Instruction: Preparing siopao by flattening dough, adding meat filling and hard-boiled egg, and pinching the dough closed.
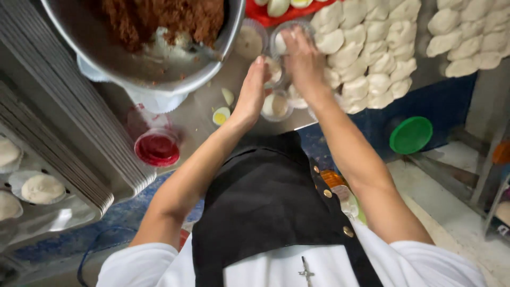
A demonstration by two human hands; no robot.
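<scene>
My left hand [251, 90] and my right hand [303, 61] are raised over the metal table [186, 114], palms facing each other, fingers straight and together. A small pale dough piece [274, 69] shows between the palms, pressed from both sides. Several small clear cups with pale dough or filling, such as one clear cup [276, 104], stand right under the hands. Boiled egg slices [220, 115] lie just left of my left wrist.
A big metal bowl [159, 69] of brown minced filling stands at the upper left. A red-filled cup [157, 149] sits below it. Stacked metal trays [69, 138] and dough in paper liners [42, 188] are at left. Rows of dough pieces [372, 58] lie right; a green lid [410, 134] is lower.
</scene>
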